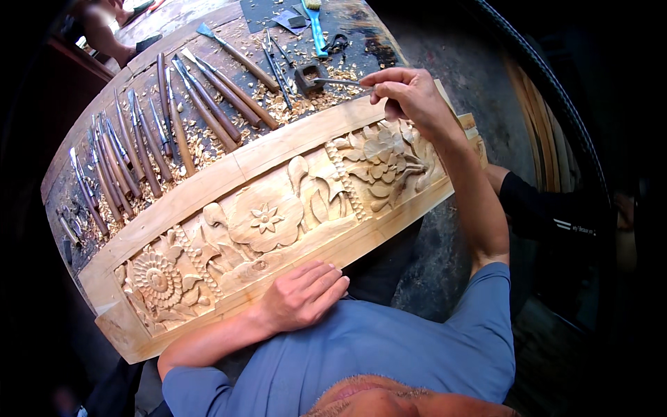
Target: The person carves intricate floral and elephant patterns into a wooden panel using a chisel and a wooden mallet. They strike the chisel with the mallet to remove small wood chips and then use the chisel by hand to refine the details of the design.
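A long carved wooden panel (pixel 243 215) lies slantwise in front of me, with flowers, leaves and beaded bands in relief inside a plain raised border. My left hand (pixel 306 295) rests on its near edge, palm down, fingers stretched out and holding nothing. Beyond the panel's far right edge, my right hand (pixel 403 94) pinches one end of a thin grey metal rod (pixel 340 81). The rod's other end meets a dark blocky piece (pixel 306 82) among the shavings; whether the two are joined, I cannot tell.
Several wood-handled carving chisels (pixel 208 104) lie side by side on the worn table (pixel 379 35), amid scattered wood shavings (pixel 201 149). A blue-handled brush (pixel 316 31) lies at the back. At right is another person's dark sleeve (pixel 535 205); a person's leg (pixel 104 35) shows at the far left.
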Demonstrator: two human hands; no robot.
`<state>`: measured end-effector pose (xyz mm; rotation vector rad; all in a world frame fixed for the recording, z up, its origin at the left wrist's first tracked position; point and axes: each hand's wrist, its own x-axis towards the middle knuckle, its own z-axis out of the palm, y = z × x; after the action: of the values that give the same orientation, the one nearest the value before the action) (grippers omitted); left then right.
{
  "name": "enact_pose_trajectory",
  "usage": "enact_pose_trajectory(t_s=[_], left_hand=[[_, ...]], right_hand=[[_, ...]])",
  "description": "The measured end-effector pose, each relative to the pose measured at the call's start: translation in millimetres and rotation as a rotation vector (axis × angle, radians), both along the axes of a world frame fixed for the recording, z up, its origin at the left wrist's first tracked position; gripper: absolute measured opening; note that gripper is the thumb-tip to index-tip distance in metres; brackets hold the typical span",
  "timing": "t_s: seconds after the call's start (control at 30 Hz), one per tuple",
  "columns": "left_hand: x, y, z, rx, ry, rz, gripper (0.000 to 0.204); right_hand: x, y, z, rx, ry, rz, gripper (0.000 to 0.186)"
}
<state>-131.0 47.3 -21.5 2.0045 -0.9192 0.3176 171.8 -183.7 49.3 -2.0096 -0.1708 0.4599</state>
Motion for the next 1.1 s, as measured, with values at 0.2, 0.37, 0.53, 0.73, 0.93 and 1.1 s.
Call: enact_pose_trajectory(t_s=[0.2, 0.37, 0.53, 0.73, 0.93, 1.1], left_hand=[[-1.4, 1.2, -8.8, -0.101, 0.124, 0.025, 0.020], [2.7, -4.5, -15.3, -0.168, 0.192, 0.087, 0.020], [-12.5, 5.6, -19.9, -0.305, 0.437, 0.255, 0.018], [-0.8, 37.6, 30.7, -0.368, 0.802, 0.326, 0.015], [1.2, 44.2, 30.0, -0.514, 0.788, 0.328, 0.030], [11.7, 46.9, 27.7, -0.492, 0.888, 0.278, 0.051]], right_hand=[[45.0, 30.4, 16.8, -0.293, -0.098, 0.192, 0.026], [90.8, 27.2, 27.8, -0.343, 0.092, 0.207, 0.020], [12.8, -15.1, 66.4, 0.304, 0.134, 0.117, 0.050], [-60.0, -55.9, 55.2, 0.322, -0.193, 0.162, 0.058], [-111.5, -22.5, 44.2, 0.167, -0.698, -0.032, 0.024], [-180.8, 5.4, 44.9, -0.511, -1.288, 0.204, 0.056]])
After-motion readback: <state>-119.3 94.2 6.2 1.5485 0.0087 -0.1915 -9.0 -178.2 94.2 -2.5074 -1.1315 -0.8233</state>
